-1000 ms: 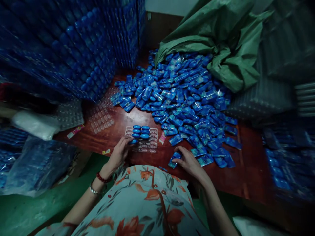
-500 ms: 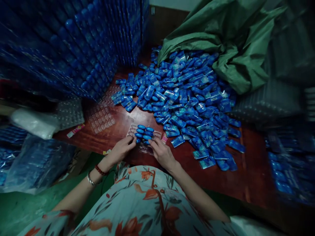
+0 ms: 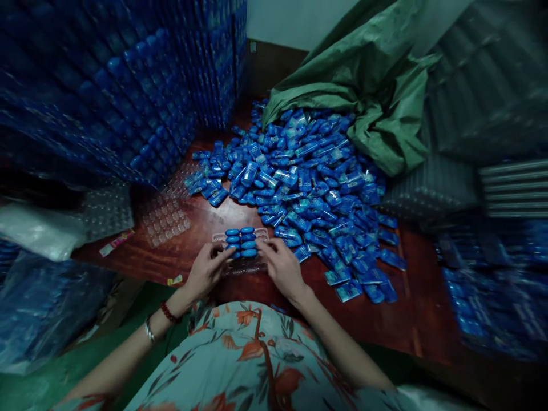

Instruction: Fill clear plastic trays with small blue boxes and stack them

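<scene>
Two columns of shiny blue oval packs (image 3: 240,242) sit on a clear plastic blister tray (image 3: 219,236) at the table's front edge. My left hand (image 3: 208,267) is at the left side of the packs, thumb and forefinger apart, fingertips by the lower left ones. My right hand (image 3: 282,267) is on the opposite side, fingers curved but apart, tips at the right ends of the packs. Whether the fingertips press on the packs or the tray is hard to make out. Beyond them lies a large heap of blue wrapped packs (image 3: 299,177).
A green sack (image 3: 377,103) drapes over the back of the heap. Tall stacks of filled blue trays (image 3: 141,97) rise at left. Clear trays (image 3: 165,220) lie on the reddish wooden table (image 3: 205,214). Grey stacked trays (image 3: 436,182) and more blue packs (image 3: 471,302) stand at right.
The view has shifted, so the heap and sack appear farther left and lower. The blue packs now line up more evenly in two columns. My fingers have loosened from the lower packs.
</scene>
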`<action>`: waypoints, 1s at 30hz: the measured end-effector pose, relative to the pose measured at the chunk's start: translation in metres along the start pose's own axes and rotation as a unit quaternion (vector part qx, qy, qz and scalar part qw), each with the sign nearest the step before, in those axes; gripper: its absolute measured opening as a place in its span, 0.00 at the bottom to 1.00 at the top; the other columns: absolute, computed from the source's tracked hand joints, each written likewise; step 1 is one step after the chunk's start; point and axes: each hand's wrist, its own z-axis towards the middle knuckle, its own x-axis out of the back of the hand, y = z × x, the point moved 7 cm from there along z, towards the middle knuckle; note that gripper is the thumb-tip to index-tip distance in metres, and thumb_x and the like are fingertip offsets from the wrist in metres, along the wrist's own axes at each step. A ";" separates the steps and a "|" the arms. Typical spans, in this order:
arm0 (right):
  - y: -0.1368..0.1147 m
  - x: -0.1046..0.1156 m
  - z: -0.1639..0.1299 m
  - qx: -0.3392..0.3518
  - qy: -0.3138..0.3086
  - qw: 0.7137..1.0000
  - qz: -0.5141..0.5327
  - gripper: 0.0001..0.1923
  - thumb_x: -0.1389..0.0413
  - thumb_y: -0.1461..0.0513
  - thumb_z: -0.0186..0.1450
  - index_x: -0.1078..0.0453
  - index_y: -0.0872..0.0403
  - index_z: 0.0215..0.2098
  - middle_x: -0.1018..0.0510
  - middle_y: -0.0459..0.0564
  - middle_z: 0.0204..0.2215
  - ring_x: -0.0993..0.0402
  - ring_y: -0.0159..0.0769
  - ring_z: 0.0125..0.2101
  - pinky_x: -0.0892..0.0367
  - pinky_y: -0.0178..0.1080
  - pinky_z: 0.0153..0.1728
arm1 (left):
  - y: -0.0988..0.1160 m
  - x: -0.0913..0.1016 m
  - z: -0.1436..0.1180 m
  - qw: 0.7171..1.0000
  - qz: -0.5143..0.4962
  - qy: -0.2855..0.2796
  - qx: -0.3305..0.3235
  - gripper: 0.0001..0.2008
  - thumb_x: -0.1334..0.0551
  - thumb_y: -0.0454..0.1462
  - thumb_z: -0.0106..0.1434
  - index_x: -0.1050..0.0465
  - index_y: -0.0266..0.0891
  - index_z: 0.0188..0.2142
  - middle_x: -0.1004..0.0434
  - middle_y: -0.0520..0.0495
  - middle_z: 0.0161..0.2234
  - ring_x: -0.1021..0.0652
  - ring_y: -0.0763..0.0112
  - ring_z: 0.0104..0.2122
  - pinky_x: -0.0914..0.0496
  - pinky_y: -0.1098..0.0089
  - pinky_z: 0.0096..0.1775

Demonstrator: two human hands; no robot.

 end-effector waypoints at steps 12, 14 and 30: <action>0.058 -0.012 0.025 -0.067 -0.100 0.993 -0.020 0.21 0.45 0.57 0.62 0.36 0.52 0.53 0.30 0.55 0.45 0.30 0.43 0.43 0.34 0.39 0.38 | -0.119 -0.036 0.106 0.965 0.115 -0.028 0.236 0.14 0.41 0.38 0.62 0.32 0.29 0.44 0.32 0.31 0.44 0.31 0.51 0.46 0.35 0.54 0.46; 0.064 -0.015 0.025 -0.075 -0.062 0.993 0.071 0.16 0.48 0.56 0.64 0.33 0.53 0.48 0.28 0.53 0.42 0.29 0.41 0.41 0.35 0.39 0.40 | -0.119 -0.043 0.108 0.968 0.102 -0.042 0.223 0.11 0.45 0.35 0.64 0.32 0.29 0.42 0.30 0.32 0.44 0.30 0.53 0.46 0.35 0.55 0.47; 0.026 -0.047 -0.015 -0.148 -0.067 0.786 0.597 0.29 0.52 0.43 0.60 0.45 0.48 0.53 0.25 0.52 0.38 0.26 0.39 0.37 0.32 0.43 0.38 | -0.009 0.058 -0.066 0.955 -0.048 0.094 0.276 0.08 0.39 0.39 0.61 0.31 0.40 0.40 0.29 0.50 0.34 0.27 0.71 0.34 0.31 0.72 0.36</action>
